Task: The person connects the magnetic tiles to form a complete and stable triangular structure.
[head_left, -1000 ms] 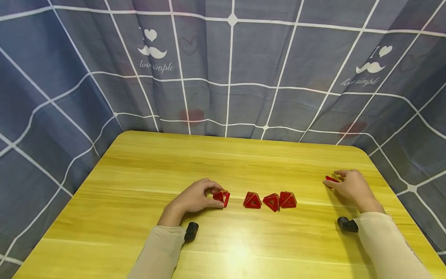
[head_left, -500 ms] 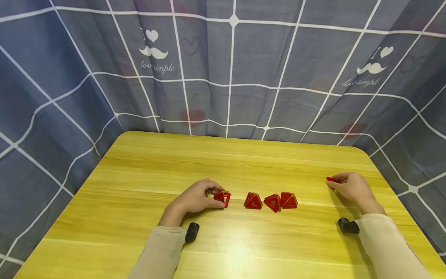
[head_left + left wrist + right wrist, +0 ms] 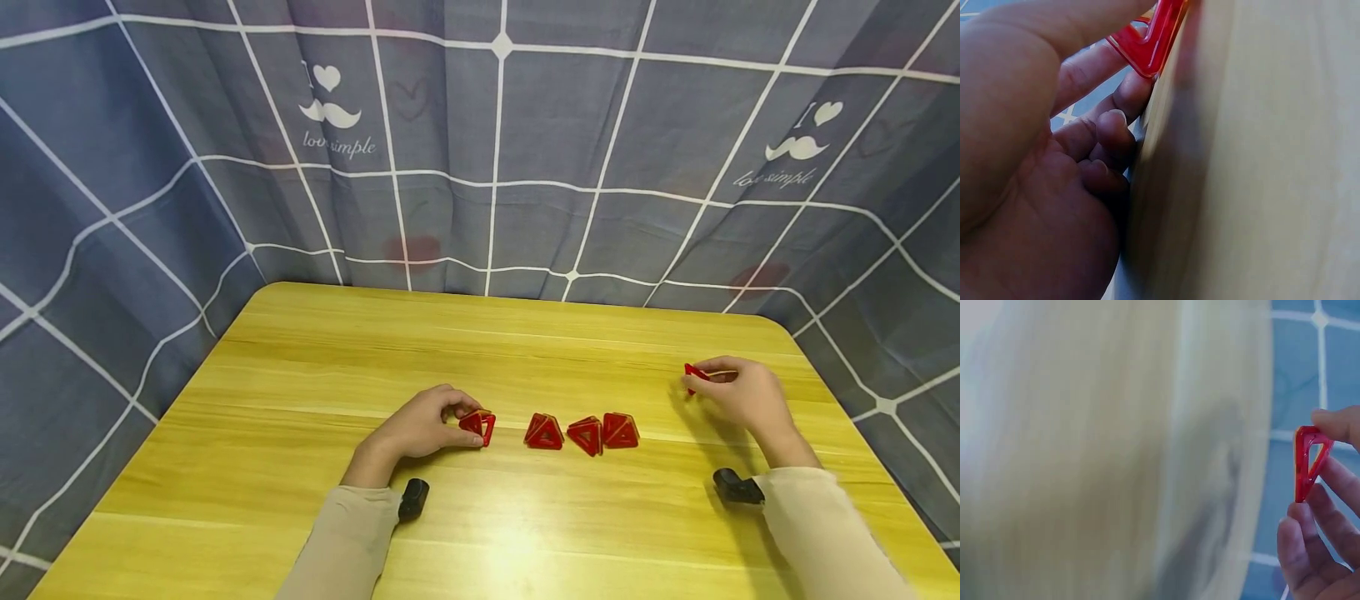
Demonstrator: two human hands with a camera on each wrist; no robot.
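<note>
At the middle of the table, my left hand (image 3: 420, 427) holds red translucent triangular tiles (image 3: 472, 421) that lean together, thumb on the near side and fingers behind. In the left wrist view one red tile (image 3: 1159, 47) stands on edge at the fingertips; much of the group is hidden. My right hand (image 3: 752, 398), at the far right, pinches a single red triangular tile (image 3: 1301, 465) with an open centre. That tile appears raised above the table, with a shadow beneath it.
Between the hands, three red pyramid-like shapes of triangular tiles sit in a row on the yellow wooden table (image 3: 360, 333): one (image 3: 543, 432) by itself, then two close together (image 3: 585, 435). A blue-grey checked curtain (image 3: 442, 208) hangs behind the table.
My right hand has shifted a little left and away from me with its tile, which has turned to show its open centre. The left hand and the row of shapes stay put.
</note>
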